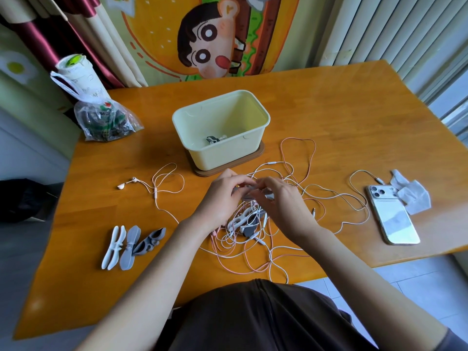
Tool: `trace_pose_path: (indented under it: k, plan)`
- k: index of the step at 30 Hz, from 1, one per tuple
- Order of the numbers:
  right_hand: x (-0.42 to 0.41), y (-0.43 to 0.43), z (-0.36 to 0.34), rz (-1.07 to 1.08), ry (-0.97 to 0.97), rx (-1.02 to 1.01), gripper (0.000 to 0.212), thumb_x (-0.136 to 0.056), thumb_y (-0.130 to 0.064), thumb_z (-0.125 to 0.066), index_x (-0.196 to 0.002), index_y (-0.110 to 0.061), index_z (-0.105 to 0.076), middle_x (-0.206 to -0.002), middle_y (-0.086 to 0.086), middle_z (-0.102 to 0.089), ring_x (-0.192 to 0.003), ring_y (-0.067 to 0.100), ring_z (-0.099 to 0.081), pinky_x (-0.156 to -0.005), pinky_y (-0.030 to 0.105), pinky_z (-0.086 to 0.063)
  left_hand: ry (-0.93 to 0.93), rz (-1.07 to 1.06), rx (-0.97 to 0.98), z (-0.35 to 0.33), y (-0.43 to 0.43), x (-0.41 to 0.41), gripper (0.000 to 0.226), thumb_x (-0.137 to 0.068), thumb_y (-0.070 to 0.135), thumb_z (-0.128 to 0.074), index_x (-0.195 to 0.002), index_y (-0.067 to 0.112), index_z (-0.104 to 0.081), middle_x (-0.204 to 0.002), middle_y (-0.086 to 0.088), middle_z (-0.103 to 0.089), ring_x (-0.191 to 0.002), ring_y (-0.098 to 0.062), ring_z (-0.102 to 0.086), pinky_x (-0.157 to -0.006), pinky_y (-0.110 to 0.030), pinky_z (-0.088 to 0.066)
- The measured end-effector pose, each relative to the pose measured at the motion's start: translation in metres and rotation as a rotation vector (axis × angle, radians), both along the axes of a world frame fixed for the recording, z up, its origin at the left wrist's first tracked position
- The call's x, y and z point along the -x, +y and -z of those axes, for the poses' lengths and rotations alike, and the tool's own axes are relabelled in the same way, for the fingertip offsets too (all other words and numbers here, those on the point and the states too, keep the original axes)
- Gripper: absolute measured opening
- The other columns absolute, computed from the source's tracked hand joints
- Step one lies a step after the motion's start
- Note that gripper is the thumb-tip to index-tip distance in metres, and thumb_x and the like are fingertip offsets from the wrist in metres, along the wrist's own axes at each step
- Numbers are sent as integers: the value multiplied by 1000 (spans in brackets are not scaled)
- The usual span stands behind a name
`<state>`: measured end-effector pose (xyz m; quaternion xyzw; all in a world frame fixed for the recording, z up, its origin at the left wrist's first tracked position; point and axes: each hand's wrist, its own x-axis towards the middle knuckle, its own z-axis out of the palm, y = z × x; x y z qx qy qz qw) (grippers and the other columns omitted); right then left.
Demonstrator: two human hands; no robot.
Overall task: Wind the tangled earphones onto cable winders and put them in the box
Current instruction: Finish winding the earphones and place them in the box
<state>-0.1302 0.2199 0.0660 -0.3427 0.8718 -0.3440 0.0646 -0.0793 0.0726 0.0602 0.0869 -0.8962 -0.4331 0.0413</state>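
Note:
A heap of tangled white and pink earphones spreads over the middle of the wooden table. Above the heap, my left hand and my right hand meet and together hold a grey cable winder with cable at it; my fingers hide most of it. More winders lie in the tangle below my hands. Three spare winders, white and grey, lie at the front left. The pale yellow box stands behind my hands on a brown lid, with one wound earphone inside.
A white phone lies at the right with a pink cable plugged in, next to crumpled tissues. A plastic bag and a cup stand at the back left corner. One white earbud trails left.

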Motion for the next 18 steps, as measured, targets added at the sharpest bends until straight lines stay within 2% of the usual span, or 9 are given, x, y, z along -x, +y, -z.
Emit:
trace_pose_path:
  k: [3, 5, 6, 8, 9, 11, 12, 14, 18]
  plan:
    - [0, -1, -1, 35, -112, 62, 17, -92, -23, -57, -101, -9, -61, -89, -2, -61, -77, 7, -57, -71, 13, -49, 14, -37, -40, -1, 0, -2, 16, -93, 17, -58, -104, 21, -69, -106, -4, -55, -95, -14, -55, -75, -8, -43]
    - [0, -2, 0, 78, -150, 109, 15, -91, -22, -57, -98, -10, -61, -86, -4, -60, -74, 4, -56, -67, 8, -47, 33, -161, -113, 0, 2, -3, 15, -89, 22, -63, -105, 21, -64, -105, -2, -57, -93, -12, -57, -71, -7, -45]
    - [0, -2, 0, 104, -158, 135, 15, -91, -22, -57, -97, -9, -61, -86, -4, -60, -73, 3, -57, -65, 7, -46, 18, -250, -208, 0, 4, -3, 23, -87, 25, -65, -109, 22, -58, -104, 0, -57, -90, -11, -59, -71, -10, -48]
    - [0, -4, 0, 158, -159, 188, 14, -91, -21, -58, -97, -9, -61, -85, -5, -60, -72, 0, -56, -62, 5, -44, -94, -432, -597, -1, 12, -5, 37, -84, 29, -69, -114, 22, -49, -105, -1, -60, -86, -15, -64, -75, -27, -56]
    - [0, -4, -1, 180, -154, 210, 13, -91, -20, -59, -96, -9, -61, -85, -6, -60, -72, -2, -56, -62, 4, -43, -156, -492, -826, -1, 17, -5, 36, -84, 27, -69, -113, 18, -50, -104, -4, -62, -84, -18, -65, -75, -34, -57]
    - [-1, -6, -1, 208, -140, 230, 12, -90, -20, -59, -97, -10, -62, -86, -7, -60, -74, -5, -55, -62, 2, -41, -216, -517, -1148, -1, 24, -6, 22, -87, 22, -66, -104, 11, -58, -97, -7, -68, -83, -23, -66, -76, -38, -56]
    - [-3, -6, -1, 214, -139, 232, 12, -90, -20, -60, -97, -10, -62, -87, -7, -60, -75, -6, -55, -63, 1, -40, -217, -506, -1224, -1, 27, -6, 18, -89, 21, -63, -101, 8, -62, -93, -7, -70, -85, -23, -67, -77, -37, -56]
    - [-5, -6, 0, 208, -139, 221, 13, -90, -22, -59, -98, -12, -62, -91, -6, -63, -77, -3, -57, -64, 2, -42, -177, -502, -1272, -1, 30, -5, 14, -91, 18, -59, -98, 8, -66, -90, -6, -72, -87, -21, -68, -79, -34, -57]
    - [-8, -2, -1, 165, -66, 123, 20, -91, -29, -56, -101, -13, -63, -96, 0, -69, -85, 12, -64, -65, 10, -45, -96, -516, -1230, -4, 30, -4, 9, -93, 10, -56, -97, 10, -64, -90, -7, -71, -86, -19, -69, -79, -34, -58]
